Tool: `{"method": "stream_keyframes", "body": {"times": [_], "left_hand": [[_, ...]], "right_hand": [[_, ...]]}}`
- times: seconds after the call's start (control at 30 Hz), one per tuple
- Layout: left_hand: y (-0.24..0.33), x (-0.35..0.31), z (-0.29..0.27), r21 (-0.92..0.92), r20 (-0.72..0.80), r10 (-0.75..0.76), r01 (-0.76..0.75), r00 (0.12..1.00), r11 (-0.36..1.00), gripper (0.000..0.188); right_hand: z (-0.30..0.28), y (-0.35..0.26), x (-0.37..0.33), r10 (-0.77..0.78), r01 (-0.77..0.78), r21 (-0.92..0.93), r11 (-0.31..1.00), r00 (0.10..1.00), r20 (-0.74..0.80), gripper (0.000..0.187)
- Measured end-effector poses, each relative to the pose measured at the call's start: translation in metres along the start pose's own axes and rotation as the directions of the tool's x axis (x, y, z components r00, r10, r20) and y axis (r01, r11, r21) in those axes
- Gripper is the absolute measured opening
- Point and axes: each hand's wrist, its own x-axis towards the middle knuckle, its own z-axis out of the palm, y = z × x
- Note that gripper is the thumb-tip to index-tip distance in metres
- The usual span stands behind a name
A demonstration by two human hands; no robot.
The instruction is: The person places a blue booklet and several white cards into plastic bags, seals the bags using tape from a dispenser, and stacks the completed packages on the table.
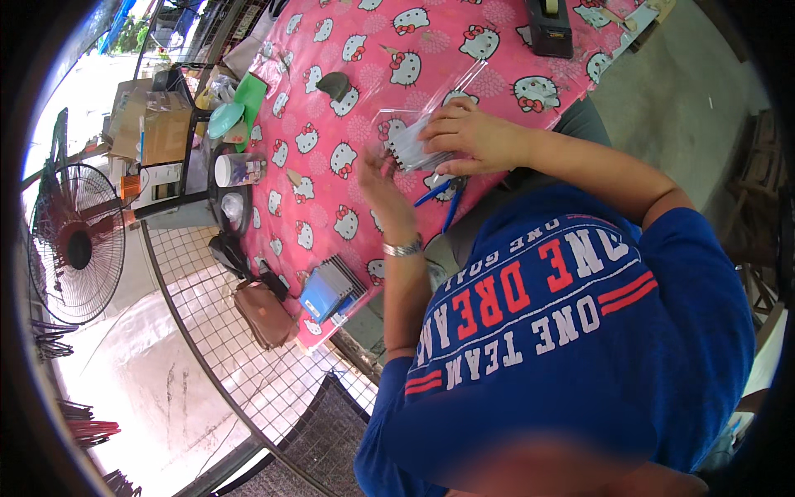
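Note:
A small spiral notebook [418, 142] with white pages and a black coil lies on the pink patterned tablecloth [331, 199] in front of me. My right hand [470, 137] reaches over it from the right, fingers bent across the pages and thumb at the near side, gripping it. My left hand [383, 186], below which a metal watch [402, 247] sits on the wrist, is at the coil edge with its fingers apart. Whether its fingertips touch the coil is hard to see. Blue-handled pliers [447, 195] lie by the table's near edge. Clear plastic sheets [464, 83] lie beyond the notebook.
A black tape dispenser [551, 29] stands at the far right. A dark grey wedge-shaped piece [334, 85] lies farther back. Blue notebooks [330, 291] are stacked at the left near corner, beside a brown bag [265, 315]. A jar [238, 170] and a standing fan [79, 244] are at left.

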Motion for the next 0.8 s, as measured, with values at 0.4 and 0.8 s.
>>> {"method": "stream_keyframes", "body": {"times": [0.4, 0.8], "left_hand": [[0.071, 0.061, 0.035, 0.43, 0.329, 0.068, -0.214, 0.942, 0.877, 0.019], [-0.014, -0.029, 0.007, 0.483, 0.239, 0.378, -0.447, 0.894, 0.753, 0.051]], "right_hand": [[-0.002, -0.002, 0.003, 0.067, -0.065, -0.031, 0.997, 0.996, 0.056, 0.033], [-0.006, -0.009, 0.004, 0.071, -0.064, -0.066, 0.996, 0.99, 0.119, 0.054]]}}
